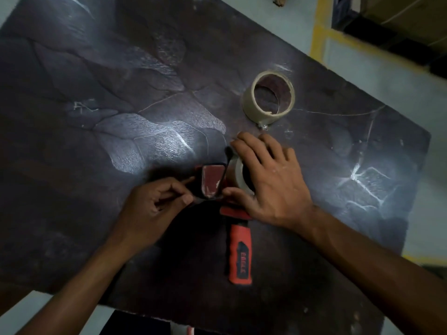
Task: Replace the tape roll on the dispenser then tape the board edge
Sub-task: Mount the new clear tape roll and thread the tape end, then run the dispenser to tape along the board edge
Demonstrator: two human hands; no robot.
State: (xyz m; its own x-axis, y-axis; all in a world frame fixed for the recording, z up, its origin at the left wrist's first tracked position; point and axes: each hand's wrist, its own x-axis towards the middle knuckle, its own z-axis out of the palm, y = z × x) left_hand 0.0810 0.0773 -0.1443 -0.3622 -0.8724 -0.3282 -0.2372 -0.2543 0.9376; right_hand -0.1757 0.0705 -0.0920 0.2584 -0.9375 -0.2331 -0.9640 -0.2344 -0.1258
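A red and black tape dispenser (238, 255) lies on the dark board (96, 105), handle toward me. My right hand (271, 180) lies spread over a tape roll (238, 174) seated at the dispenser's head, thumb and fingers wrapped round its rim. My left hand (154, 206) pinches the edge of the dispenser's front plate (211, 181) between thumb and forefinger. A nearly spent tape roll (269, 97), mostly cardboard core with a thin layer of clear tape, lies flat on the board beyond my right hand.
The board rests on a pale floor (377, 76), its right edge and near edge in view. A yellow floor line (316, 32) and dark stacked goods (391, 22) are at the upper right.
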